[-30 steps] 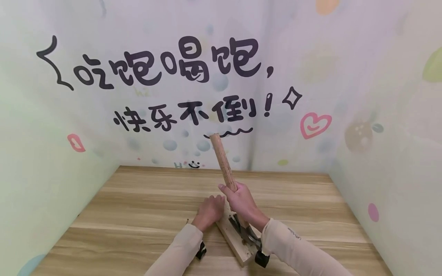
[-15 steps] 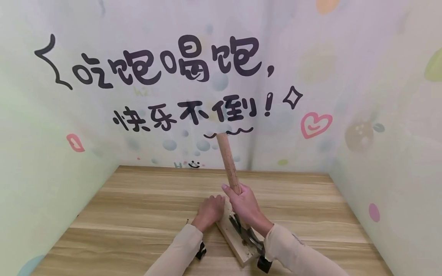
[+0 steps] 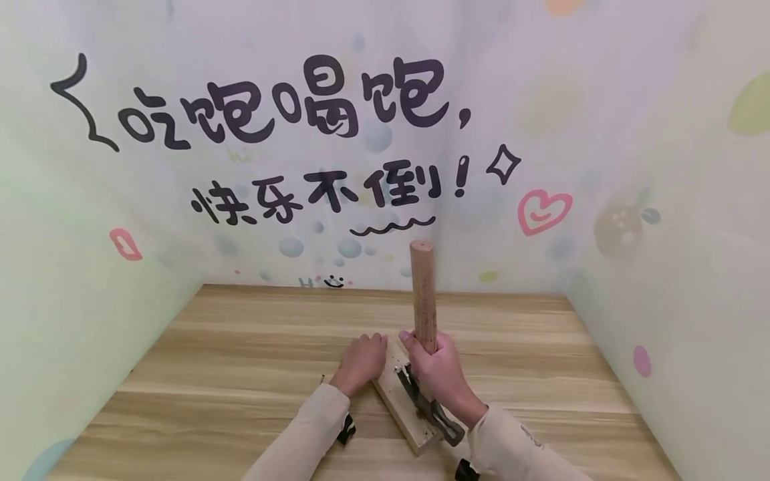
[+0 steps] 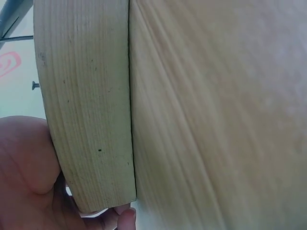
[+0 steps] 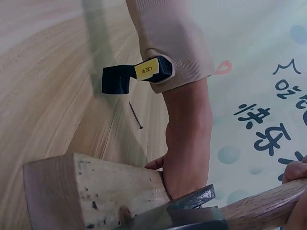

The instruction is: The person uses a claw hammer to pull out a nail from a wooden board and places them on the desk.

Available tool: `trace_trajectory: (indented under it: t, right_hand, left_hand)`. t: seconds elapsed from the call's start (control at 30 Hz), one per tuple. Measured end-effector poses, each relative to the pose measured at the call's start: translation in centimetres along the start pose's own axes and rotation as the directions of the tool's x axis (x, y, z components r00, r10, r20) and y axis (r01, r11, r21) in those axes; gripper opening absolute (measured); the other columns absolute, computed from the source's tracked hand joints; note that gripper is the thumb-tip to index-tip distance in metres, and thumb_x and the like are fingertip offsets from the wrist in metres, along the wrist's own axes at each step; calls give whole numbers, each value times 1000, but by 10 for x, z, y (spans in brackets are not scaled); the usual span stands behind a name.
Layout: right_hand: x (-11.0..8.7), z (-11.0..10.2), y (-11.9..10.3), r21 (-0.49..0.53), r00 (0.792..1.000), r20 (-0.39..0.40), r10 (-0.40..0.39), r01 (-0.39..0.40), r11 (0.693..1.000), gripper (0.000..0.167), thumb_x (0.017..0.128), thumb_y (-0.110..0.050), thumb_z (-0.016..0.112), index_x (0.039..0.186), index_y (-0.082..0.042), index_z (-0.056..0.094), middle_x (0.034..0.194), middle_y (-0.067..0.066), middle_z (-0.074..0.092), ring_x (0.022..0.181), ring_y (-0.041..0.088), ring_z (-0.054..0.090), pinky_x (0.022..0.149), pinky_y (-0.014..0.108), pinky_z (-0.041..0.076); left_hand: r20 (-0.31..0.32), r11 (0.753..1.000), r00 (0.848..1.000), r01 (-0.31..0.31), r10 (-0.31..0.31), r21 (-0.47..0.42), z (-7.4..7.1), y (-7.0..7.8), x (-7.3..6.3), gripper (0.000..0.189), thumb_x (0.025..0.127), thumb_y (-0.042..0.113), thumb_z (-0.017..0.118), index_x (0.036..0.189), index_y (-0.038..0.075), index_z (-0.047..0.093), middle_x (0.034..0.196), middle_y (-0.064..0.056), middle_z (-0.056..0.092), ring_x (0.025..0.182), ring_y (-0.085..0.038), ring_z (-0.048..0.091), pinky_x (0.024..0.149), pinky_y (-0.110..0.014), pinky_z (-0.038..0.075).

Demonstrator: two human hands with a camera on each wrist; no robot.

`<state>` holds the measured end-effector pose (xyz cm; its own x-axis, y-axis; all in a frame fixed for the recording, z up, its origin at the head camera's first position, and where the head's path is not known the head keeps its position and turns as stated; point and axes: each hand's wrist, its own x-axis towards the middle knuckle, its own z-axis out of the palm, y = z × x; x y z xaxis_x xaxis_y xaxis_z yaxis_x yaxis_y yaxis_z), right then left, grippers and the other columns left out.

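Right grip [image 3: 442, 371] encircles the hammer handle [image 3: 424, 294], left grip [image 3: 362, 362] the board [image 3: 398, 402] at its end.

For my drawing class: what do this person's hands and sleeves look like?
The left hand and right hand are bare. The left sleeve, ribbed at its cuff, and the right sleeve, with a dark marking, are pale beige. A black device with yellow label sits at the left wrist, a black piece by the right.
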<state>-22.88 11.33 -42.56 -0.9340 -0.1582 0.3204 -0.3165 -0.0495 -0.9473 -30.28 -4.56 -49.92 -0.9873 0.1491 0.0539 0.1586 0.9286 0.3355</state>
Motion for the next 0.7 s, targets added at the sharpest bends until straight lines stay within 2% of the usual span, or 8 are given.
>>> trace_trajectory:
  t: [0.07,0.13,0.3,0.4,0.53,0.7]
  right_hand:
    - [-4,-2,1,22,1000,-7,-19,19,1000,30,100,-19,61,81,2,52,51,-6,43,44,5,41,41,22,34]
    - [-8,-6,1,65,997,-22,-69,70,995,30,100,-14,58,80,5,47,52,-4,41,45,6,40,40,24,33]
    - [-11,-13,2,162,978,-54,-204,210,964,27,100,-3,50,77,4,38,51,9,34,41,17,31,35,32,25]
    - [-12,-16,4,186,974,-59,-218,225,956,27,100,-3,50,77,3,38,51,12,33,40,22,29,34,34,23]
    - [-14,-16,5,196,970,-22,-241,241,951,24,100,0,49,78,3,38,51,12,32,40,22,29,34,33,25]
    - [-18,-17,3,215,966,22,-258,248,945,22,100,0,48,80,3,39,53,10,32,42,20,29,36,31,25]
  left_hand:
    - [10,1000,1000,0,0,3,0,0,0,45,109,31,34,109,-1,65,92,-22,63,88,-40,64,70,-51,54]
    - [16,1000,1000,-1,1,10,0,0,-1,46,109,31,33,111,-1,65,94,-22,63,89,-40,64,72,-51,54]
    - [30,1000,999,15,-16,15,1,-1,-1,45,109,31,32,115,-1,64,99,-22,64,94,-40,64,79,-51,54]
    - [41,1000,999,26,-26,11,3,-1,-1,45,109,31,32,117,0,64,103,-22,64,97,-41,63,81,-52,53]
    - [54,1000,998,29,-29,0,3,-1,-2,46,109,31,32,119,0,63,105,-23,64,99,-41,63,83,-53,53]
    - [31,999,999,27,-26,-44,1,1,-1,45,109,32,32,115,0,63,102,-22,63,95,-41,63,79,-53,52]
